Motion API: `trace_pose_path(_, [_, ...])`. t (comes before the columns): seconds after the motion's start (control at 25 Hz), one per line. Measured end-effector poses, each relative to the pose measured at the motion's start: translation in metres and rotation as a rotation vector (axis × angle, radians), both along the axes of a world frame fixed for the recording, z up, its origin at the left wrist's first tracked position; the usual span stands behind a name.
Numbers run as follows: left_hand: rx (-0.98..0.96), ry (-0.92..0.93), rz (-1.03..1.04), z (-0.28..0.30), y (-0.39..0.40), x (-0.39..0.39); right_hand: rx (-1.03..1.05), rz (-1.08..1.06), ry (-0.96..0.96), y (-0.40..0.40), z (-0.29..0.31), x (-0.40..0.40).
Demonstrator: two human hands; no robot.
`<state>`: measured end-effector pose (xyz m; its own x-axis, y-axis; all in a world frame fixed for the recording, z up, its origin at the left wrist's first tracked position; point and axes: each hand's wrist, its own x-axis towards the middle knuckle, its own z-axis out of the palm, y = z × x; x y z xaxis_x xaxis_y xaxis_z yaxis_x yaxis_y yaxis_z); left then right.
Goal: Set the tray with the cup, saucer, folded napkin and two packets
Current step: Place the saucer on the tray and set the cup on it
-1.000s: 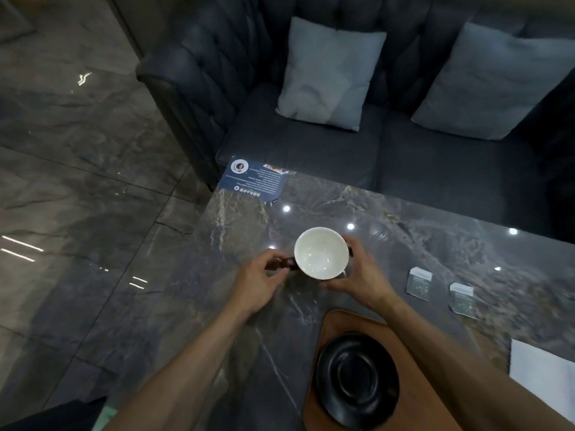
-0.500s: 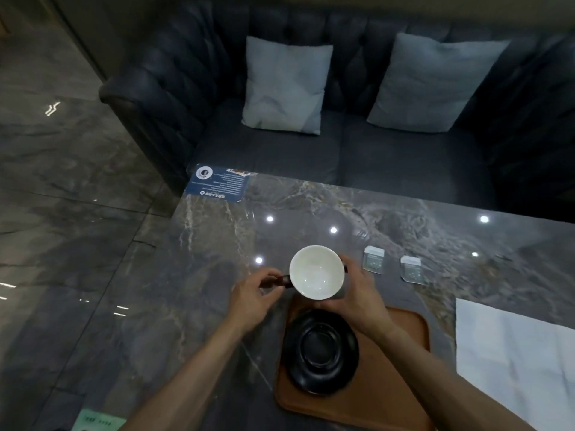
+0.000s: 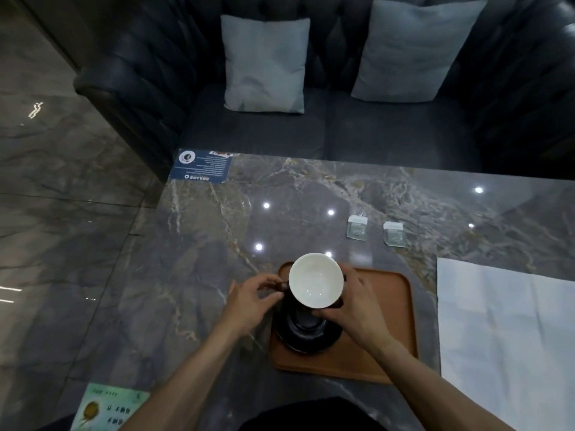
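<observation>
Over tray (image 3: 398,321), saucer (image 3: 306,335) inside; both hands clamped on empty cup (image 3: 315,279)

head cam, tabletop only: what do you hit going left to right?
Green card → blue leaflet → left hand → cup → right hand → white napkin. Tray, saucer and the two packets overlap these in left-right position, so they are left out.
</observation>
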<state>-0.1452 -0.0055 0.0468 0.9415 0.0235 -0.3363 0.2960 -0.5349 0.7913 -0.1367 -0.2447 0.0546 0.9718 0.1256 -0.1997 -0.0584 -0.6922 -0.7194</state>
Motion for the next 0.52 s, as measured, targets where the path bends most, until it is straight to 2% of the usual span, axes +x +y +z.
trace_pose_path(0.52, [-0.014, 0.090, 0.000, -0.014, 0.001, -0.043, -0.099, -0.100, 0.114, 0.010, -0.020, -0.059])
